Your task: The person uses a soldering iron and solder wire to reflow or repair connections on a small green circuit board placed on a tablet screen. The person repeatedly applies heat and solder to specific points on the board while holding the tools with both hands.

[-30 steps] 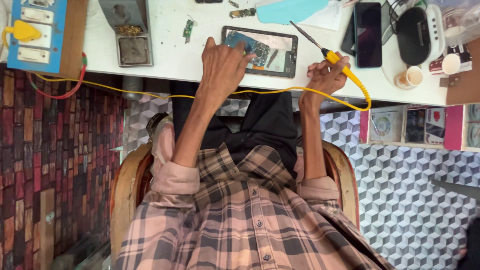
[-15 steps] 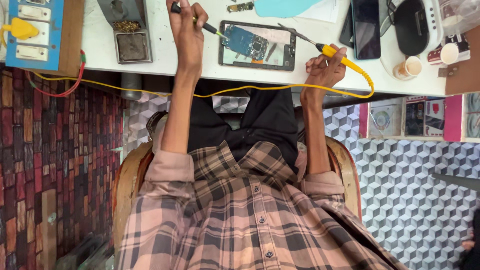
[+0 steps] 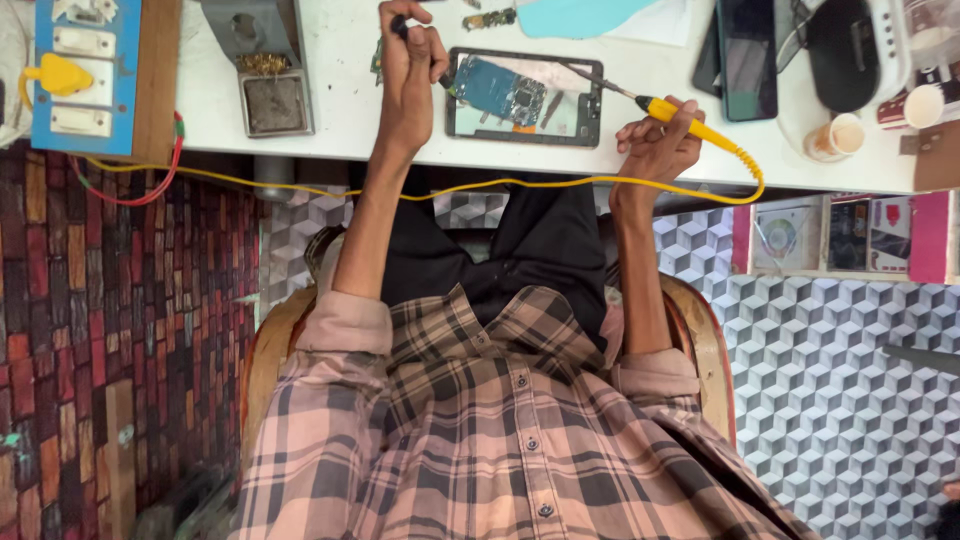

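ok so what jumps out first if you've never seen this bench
The opened phone with its blue circuit board lies on the white table, between the hands. The right hand grips a yellow-handled soldering iron, tip over the board, its yellow cord trailing along the table edge. The left hand pinches a thin dark tool beside the phone.

A small electronics repair workshop: the white surface (image 3: 330,120) carries an opened tablet (image 3: 523,95) with its circuit board bare, a yellow soldering iron (image 3: 690,125), a solder-tip cleaner stand (image 3: 262,75), a blue switchboard (image 3: 80,70) and a dark phone (image 3: 747,55).
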